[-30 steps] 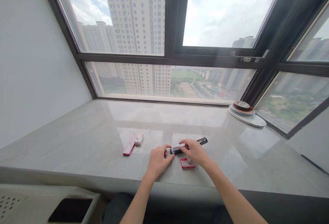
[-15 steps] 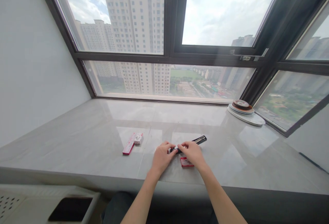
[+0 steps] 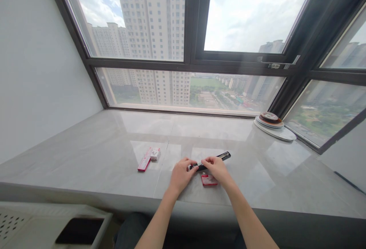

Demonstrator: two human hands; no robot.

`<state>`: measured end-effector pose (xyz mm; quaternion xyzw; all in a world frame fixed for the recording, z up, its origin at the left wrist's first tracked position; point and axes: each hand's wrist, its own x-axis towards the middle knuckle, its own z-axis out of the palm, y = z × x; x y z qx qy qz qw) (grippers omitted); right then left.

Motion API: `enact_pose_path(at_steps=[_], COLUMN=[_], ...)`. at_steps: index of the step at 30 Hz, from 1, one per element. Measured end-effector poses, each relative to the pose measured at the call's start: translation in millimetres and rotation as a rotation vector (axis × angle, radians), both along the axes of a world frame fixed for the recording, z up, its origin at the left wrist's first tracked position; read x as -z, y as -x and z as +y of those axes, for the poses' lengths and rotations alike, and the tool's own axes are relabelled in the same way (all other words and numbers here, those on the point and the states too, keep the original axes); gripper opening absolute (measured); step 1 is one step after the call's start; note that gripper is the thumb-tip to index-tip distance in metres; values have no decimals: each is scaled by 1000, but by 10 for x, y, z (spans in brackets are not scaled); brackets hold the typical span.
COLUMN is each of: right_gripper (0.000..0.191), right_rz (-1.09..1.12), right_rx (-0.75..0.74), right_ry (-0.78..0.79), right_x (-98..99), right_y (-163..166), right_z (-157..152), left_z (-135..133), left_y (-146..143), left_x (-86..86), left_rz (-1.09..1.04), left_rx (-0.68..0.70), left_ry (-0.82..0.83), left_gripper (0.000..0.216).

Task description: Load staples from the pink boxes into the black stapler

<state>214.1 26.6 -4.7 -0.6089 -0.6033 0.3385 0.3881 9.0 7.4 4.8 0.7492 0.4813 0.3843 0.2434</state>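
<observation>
A long black stapler (image 3: 222,157), opened out flat, lies slantwise on the pale stone sill. My left hand (image 3: 182,172) is closed on its near left end, thumb and fingers around it. Over the middle of the stapler, my right hand (image 3: 216,168) is pinched, with a small pale piece at the fingertips that is too small to make out. Just below the stapler and beside my right hand is a small red-and-white box (image 3: 209,180), its right edge close to the wrist.
A flat pink box (image 3: 144,164) and a small white box (image 3: 155,154) lie together to the left. Stacked plates (image 3: 274,129) stand in the far right corner by the window. Below the sill's front edge, a white perforated surface (image 3: 34,226) bears a dark flat rectangle (image 3: 80,231).
My right hand has slid slightly right along the stapler, away from my left fingertips, uncovering more of the red-and-white box. My left hand keeps its hold. The view has shifted a little.
</observation>
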Motion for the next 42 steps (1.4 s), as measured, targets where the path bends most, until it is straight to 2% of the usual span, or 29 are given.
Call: enact_pose_path(at_steps=[9, 20, 27, 32, 35, 37, 39, 42], right_gripper=[42, 46, 35, 27, 30, 34, 40, 50], right_rz=[35, 36, -83, -304, -336, -305, -255, -174], right_rx=[-4, 4, 51, 109, 10, -37, 10, 116], right_ry=[3, -2, -29, -92, -148, -162, -135, 40], right_x=[-13, 25, -32, -165, -265, -292, -268, -180], right_y=[55, 107, 111, 206, 228, 115, -134, -644], right_z=[-7, -8, -58, -147, -228, -282, -333, -396], left_z=[-25, -11, 12, 35, 47, 56, 70, 92], left_y=[-15, -25, -10, -1, 6, 12, 17, 17], left_x=[-41, 4, 24, 60, 88, 105, 120, 137], left_rz=[29, 0, 13, 104, 124, 123, 121, 115], left_rx=[12, -1, 2, -9, -16, -19, -17, -12], left_ry=[-9, -31, -43, -67, -56, -45, -29, -8], left_gripper=[24, 21, 20, 25, 22, 23, 25, 27])
